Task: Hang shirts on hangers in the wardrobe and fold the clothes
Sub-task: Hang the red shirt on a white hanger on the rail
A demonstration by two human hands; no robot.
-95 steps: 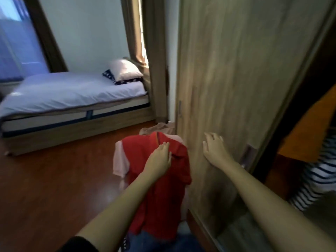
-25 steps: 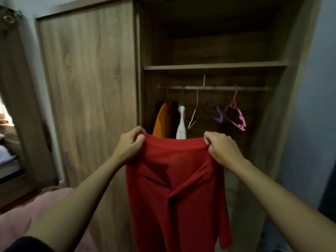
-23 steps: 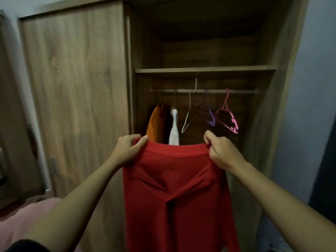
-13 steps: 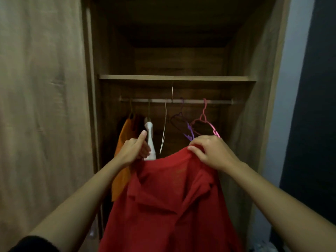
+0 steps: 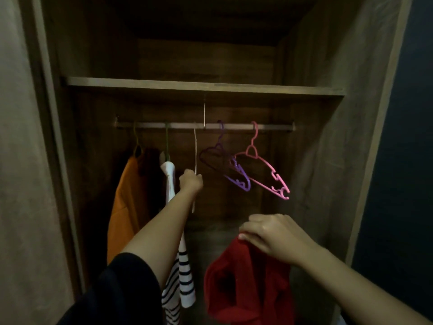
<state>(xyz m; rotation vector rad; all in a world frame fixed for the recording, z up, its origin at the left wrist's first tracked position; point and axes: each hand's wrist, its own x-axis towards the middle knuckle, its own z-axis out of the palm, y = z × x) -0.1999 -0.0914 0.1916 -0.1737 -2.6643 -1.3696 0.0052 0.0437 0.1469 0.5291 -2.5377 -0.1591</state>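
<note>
Inside the open wardrobe, my left hand [image 5: 191, 182] reaches up and is closed on the thin white hanger [image 5: 195, 146] that hangs from the metal rail [image 5: 269, 126]. Lower right, my right hand [image 5: 269, 235] grips the red shirt [image 5: 243, 287], which hangs bunched below it. To the right on the rail hang an empty purple hanger [image 5: 230, 170] and an empty pink hanger [image 5: 264, 170]. An orange garment [image 5: 125, 207] and a white striped shirt [image 5: 180, 273] hang on the left.
A wooden shelf [image 5: 201, 86] spans the wardrobe above the rail. The sliding door [image 5: 21, 160] closes off the left half. The wardrobe's right side wall [image 5: 339, 137] stands close to the pink hanger. The interior is dim.
My left hand let go of the red shirt and rose to the white hanger. The right hand alone now holds the shirt, lower than before. My view moved closer into the wardrobe.
</note>
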